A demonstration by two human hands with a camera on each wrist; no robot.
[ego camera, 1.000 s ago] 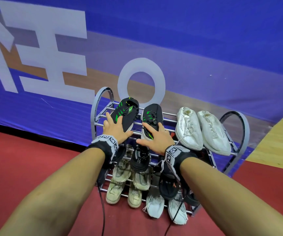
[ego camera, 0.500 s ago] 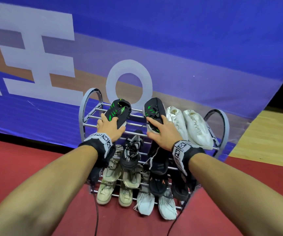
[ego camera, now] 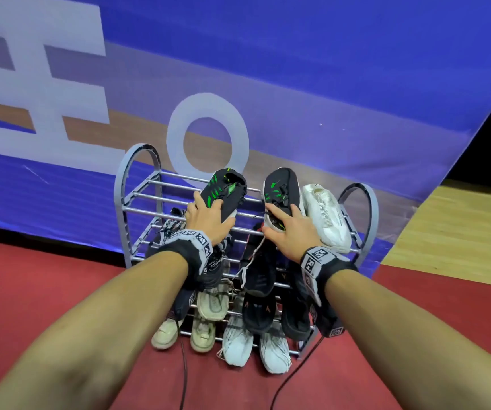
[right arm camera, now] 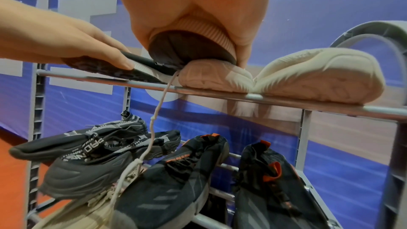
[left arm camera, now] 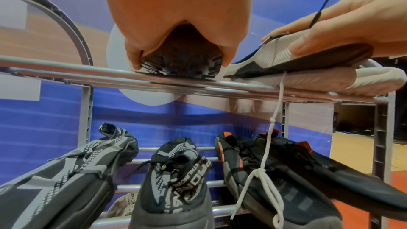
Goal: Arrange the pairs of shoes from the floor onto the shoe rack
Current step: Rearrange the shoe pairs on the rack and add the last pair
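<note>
**Both hands on the black-and-green pair, top shelf**

Head view hides much: the wrist bands and forearms cover the middle shelf, and only one white sneaker (ego camera: 325, 216) of the pair at the right end shows plainly. In the left wrist view the left hand (left arm camera: 176, 23) fills the upper frame, so the heel it holds is mostly dark.

The grey metal shoe rack (ego camera: 137, 199) stands on a red floor (ego camera: 31, 291) against a blue banner (ego camera: 327, 69) with white lettering; a strip of wooden floor (ego camera: 460, 226) lies to the right. Beige and white shoes sit on the lowest shelf, dark ones above them.

The left hand (ego camera: 208, 221) has its fingers curled round the heel of the left black-and-green shoe (ego camera: 225, 193). The right hand (ego camera: 293, 232) grips the right black-and-green shoe (ego camera: 282, 192), whose heel presses against the white sneaker while a white lace dangles below.

Compared with a second ago, the right shoe has shifted rightward until it touches the white pair, and the left shoe has also moved right along the rails.
</note>
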